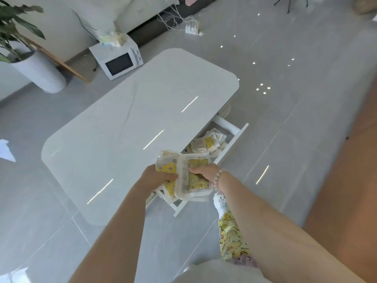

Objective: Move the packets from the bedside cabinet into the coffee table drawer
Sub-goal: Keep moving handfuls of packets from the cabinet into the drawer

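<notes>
A stack of clear packets with yellow printed fronts (184,175) is held between both hands, just above the near end of the open coffee table drawer (234,139). My left hand (156,177) grips the stack's left side. My right hand (206,173), with a bead bracelet at the wrist, holds the right side with the thumb on top. Several more packets (208,145) lie inside the drawer at its far end. The drawer sticks out from the right side of the white coffee table (130,127). The bedside cabinet is out of view.
A white microwave (119,60) sits on the floor beyond the table, tissues on top. A potted plant in a white cylinder (39,72) stands at the far left. A power strip with cables (192,27) lies near the sofa. Glossy grey tiles surround the table.
</notes>
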